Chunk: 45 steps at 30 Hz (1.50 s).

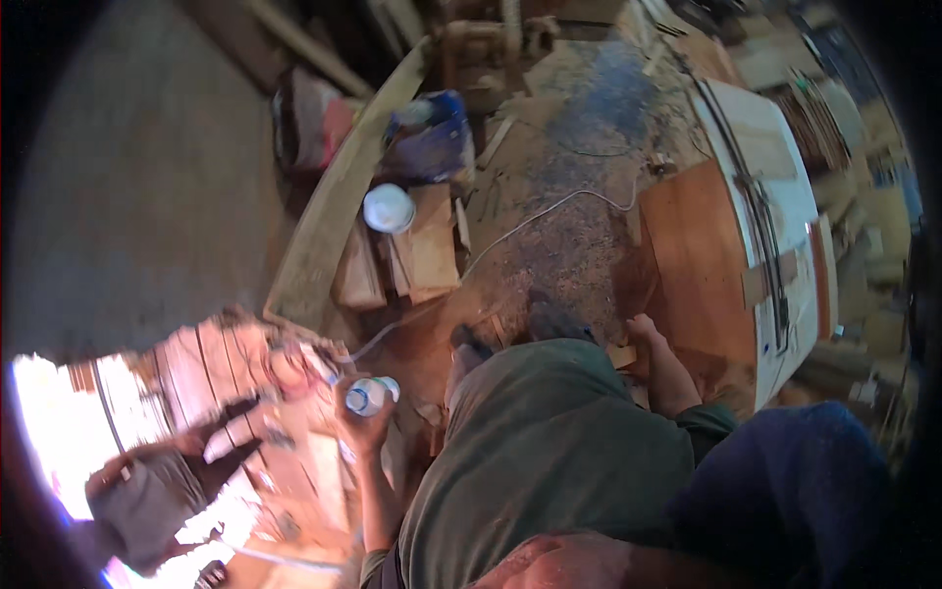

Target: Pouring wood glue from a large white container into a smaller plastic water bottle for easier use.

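My left hand [362, 428] is closed around a small clear plastic bottle [370, 397] with a blue-and-white end, held out at my left side. My right arm hangs down at my right, and my right hand [644, 329] is beside the brown wooden side of a bench [692, 221]. Blur and the hand's small size hide its fingers, so I cannot make out whether they are curled or what they may touch.
A long board [339, 196] leans by a white tub [390, 208], cardboard [432, 245] and a blue bag [432, 137]. A pale cable [549, 208] crosses the dusty floor. At lower left is another person [147, 501]; a dark blue cloth shape [785, 491] is close at lower right.
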Each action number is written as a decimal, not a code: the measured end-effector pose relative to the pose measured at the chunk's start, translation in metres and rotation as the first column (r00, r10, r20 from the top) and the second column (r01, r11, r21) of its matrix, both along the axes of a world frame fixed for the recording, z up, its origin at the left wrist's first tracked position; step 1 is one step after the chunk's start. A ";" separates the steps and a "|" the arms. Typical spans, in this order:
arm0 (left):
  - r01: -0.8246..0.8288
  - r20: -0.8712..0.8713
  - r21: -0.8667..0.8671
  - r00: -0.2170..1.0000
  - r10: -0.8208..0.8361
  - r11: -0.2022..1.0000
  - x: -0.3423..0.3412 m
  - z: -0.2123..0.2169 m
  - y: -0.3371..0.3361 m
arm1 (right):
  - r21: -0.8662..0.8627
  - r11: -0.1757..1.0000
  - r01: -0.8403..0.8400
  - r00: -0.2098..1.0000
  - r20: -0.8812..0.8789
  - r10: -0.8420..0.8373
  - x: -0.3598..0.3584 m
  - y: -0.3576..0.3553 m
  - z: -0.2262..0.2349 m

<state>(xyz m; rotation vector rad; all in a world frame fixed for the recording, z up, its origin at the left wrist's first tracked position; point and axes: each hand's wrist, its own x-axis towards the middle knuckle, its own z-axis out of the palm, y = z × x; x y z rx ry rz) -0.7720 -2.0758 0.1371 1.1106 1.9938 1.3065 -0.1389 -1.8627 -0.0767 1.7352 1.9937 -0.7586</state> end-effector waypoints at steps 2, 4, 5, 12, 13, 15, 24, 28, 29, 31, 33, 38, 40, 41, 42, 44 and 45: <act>0.091 0.174 -0.003 0.981 -0.089 0.996 0.021 0.011 0.052 | -0.077 0.967 0.244 0.967 -0.058 -0.249 0.007 -0.018 0.001; 0.185 0.098 0.090 0.976 -0.194 0.979 0.034 -0.012 0.090 | -0.164 0.871 0.464 0.868 -0.115 -0.484 0.011 -0.030 0.010; 0.241 0.080 0.066 0.966 -0.246 0.968 0.044 -0.014 0.110 | -0.134 0.836 0.533 0.812 -0.196 -0.549 0.004 -0.034 0.015; 0.639 -0.056 0.082 0.769 -0.636 0.765 0.179 0.033 0.273 | 0.088 0.734 0.673 0.630 -0.589 -0.507 0.031 -0.006 0.055; 0.649 -0.031 0.092 0.760 -0.649 0.755 0.203 0.038 0.289 | 0.080 0.745 0.662 0.642 -0.574 -0.508 0.038 0.000 0.083; 0.685 -0.039 0.117 0.727 -0.686 0.719 0.248 0.042 0.323 | 0.056 0.734 0.677 0.633 -0.553 -0.542 0.070 0.008 0.084; 0.778 0.101 0.182 0.593 -0.799 0.601 0.419 0.018 0.432 | 0.116 0.772 0.624 0.643 -0.638 -0.424 0.166 0.096 0.100; 0.922 0.160 0.115 0.349 -0.923 0.369 0.521 0.033 0.481 | 0.073 0.735 0.675 0.480 -0.799 -0.362 0.182 0.133 0.140; 0.944 0.197 0.111 0.285 -0.938 0.310 0.546 0.034 0.492 | 0.022 0.730 0.683 0.422 -0.827 -0.371 0.186 0.143 0.155; 0.973 0.145 0.143 0.162 -0.976 0.183 0.590 0.021 0.522 | 0.011 0.722 0.692 0.399 -0.839 -0.370 0.193 0.158 0.197; 0.990 0.093 0.143 -0.029 -0.995 -0.015 0.636 0.033 0.550 | 0.006 0.708 0.706 0.372 -0.854 -0.364 0.198 0.171 0.215; 0.969 0.245 0.123 -0.238 -0.940 -0.213 0.755 0.066 0.586 | -0.018 0.515 0.857 0.114 -0.968 -0.224 0.234 0.189 0.229; 0.938 0.188 0.133 -0.340 -0.921 -0.319 0.794 0.080 0.594 | 0.064 0.451 0.890 0.209 -0.937 -0.279 0.260 0.188 0.231; 0.938 0.189 0.103 -0.344 -0.920 -0.330 0.809 0.088 0.593 | 0.118 0.429 0.895 0.253 -0.928 -0.272 0.269 0.188 0.226; 0.934 0.192 0.091 -0.356 -0.915 -0.345 0.823 0.091 0.591 | 0.172 0.411 0.895 0.298 -0.917 -0.265 0.278 0.186 0.222; 0.932 0.287 0.163 -0.359 -0.888 -0.324 0.852 0.097 0.590 | 0.178 0.397 0.900 0.310 -0.902 -0.299 0.296 0.180 0.233; 0.928 0.329 0.182 -0.368 -0.870 -0.325 0.860 0.096 0.590 | 0.117 0.413 0.903 0.236 -0.939 -0.252 0.303 0.177 0.238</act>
